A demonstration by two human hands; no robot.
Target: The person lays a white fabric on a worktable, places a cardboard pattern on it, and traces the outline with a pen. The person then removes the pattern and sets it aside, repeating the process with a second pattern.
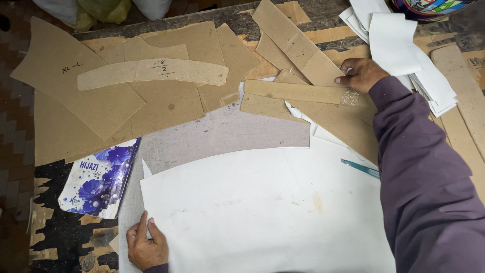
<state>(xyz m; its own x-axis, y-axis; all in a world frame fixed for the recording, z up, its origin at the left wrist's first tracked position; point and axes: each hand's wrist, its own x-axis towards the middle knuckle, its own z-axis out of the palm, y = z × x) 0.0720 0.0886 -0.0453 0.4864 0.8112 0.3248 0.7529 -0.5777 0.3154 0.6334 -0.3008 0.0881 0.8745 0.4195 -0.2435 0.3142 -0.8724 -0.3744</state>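
Observation:
A big white sheet point(262, 207) with a curved top edge lies on the worktable in front of me. My left hand point(146, 247) rests flat on its lower left corner, fingers pressing the sheet down. My right hand point(361, 75), in a purple sleeve, reaches to the far right and its fingers rest on a long brown cardboard strip point(298, 92) in a pile of cardboard pattern pieces; I cannot tell whether it grips the strip. A teal pen point(359, 168) lies on the white sheet beside my right forearm.
Large brown cardboard patterns point(101, 106) cover the left and back of the table, a curved strip point(151, 72) on top. A flat packet with blue flowers point(98, 179) lies at the left. Stacked white cut pieces point(399, 45) sit at the back right. The table's left edge is worn.

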